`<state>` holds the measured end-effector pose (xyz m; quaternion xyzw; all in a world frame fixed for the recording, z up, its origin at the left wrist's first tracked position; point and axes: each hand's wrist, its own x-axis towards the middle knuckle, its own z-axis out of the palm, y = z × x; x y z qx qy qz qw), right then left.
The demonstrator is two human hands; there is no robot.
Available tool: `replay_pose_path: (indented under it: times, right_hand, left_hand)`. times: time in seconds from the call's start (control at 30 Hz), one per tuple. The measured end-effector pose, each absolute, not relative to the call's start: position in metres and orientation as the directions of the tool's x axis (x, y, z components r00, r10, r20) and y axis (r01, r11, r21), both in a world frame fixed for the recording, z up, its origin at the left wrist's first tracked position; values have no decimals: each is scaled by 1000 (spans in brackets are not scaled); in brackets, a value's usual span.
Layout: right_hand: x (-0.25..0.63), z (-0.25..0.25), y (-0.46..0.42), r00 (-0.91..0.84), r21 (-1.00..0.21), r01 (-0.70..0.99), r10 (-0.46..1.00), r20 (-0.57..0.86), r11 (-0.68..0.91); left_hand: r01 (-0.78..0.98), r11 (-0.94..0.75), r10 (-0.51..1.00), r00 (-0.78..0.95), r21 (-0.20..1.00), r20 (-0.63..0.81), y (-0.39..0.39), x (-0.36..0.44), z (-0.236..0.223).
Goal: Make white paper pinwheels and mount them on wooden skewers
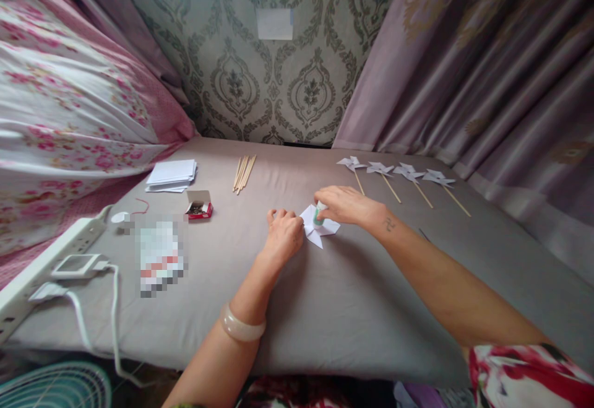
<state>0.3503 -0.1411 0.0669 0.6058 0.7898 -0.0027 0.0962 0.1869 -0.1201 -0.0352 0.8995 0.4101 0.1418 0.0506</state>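
A white folded paper pinwheel (320,230) lies flat on the grey sheet in the middle. My left hand (283,234) rests on its left edge with the fingers curled, pressing the paper down. My right hand (348,205) is closed round a small green-and-white tube (318,215), whose tip points down onto the centre of the pinwheel. My left wrist carries a pale bangle (241,327).
Several finished paper pinwheels on sticks (401,176) lie in a row at the back right. A bundle of wooden sticks (244,173), a stack of white paper squares (171,175) and a small open red box (199,205) sit at the back left. A white power strip (46,259) with cables runs along the left edge.
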Motion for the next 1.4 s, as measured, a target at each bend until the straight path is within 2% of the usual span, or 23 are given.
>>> replay_pose_path:
  times: [0.27, 0.43, 0.6, 0.7, 0.77, 0.87, 0.97, 1.03, 1.1, 1.17, 1.2, 1.3, 1.4]
  right_hand:
    - [353, 61, -140, -140, 151, 976, 985, -103, 154]
    - [350, 50, -139, 27, 128, 991, 1000, 16, -29]
    - [364, 34, -141, 316, -79, 947, 946, 72, -310]
    - [380, 23, -145, 474, -263, 858, 877, 76, -441]
    - [392, 15, -148, 569, -439, 755, 820, 67, -487]
    - [408, 1, -155, 658, -684, 549, 753, 0, -480]
    - [419, -13, -167, 644, -773, 449, 762, -67, -448]
    - [426, -23, -177, 574, -860, 356, 812, -108, -367]
    - [434, -31, -188, 425, -960, 179, 897, -121, -214]
    - [442, -37, -196, 333, -991, 64, 939, -89, -117]
    - [447, -39, -199, 341, -995, 47, 938, -66, -87]
    - [460, -42, -203, 513, -996, 81, 858, 22, -23]
    - [469, -47, -204, 660, -984, 160, 750, 50, -74]
  left_hand:
    - [715, -670, 742, 640, 202, 198, -124, 188, -30]
    - [696, -688, 726, 655, 205, 209, -123, 189, -34]
    - [687, -697, 717, 671, 205, 190, -122, 189, -34]
    - [688, -696, 718, 672, 204, 184, -123, 189, -32]
    - [690, -695, 719, 670, 202, 184, -123, 190, -32]
    - [693, -693, 721, 669, 200, 179, -122, 190, -33]
    - [698, -688, 726, 663, 200, 182, -122, 190, -33]
    - [695, -690, 724, 662, 202, 193, -122, 190, -34]
    - [690, -693, 721, 664, 208, 198, -122, 190, -33]
    - [690, -692, 722, 664, 213, 192, -123, 190, -33]
    - [692, -689, 725, 663, 215, 189, -123, 190, -32]
    - [697, -685, 728, 660, 210, 184, -122, 190, -31]
    - [704, -682, 731, 657, 196, 185, -123, 190, -30]
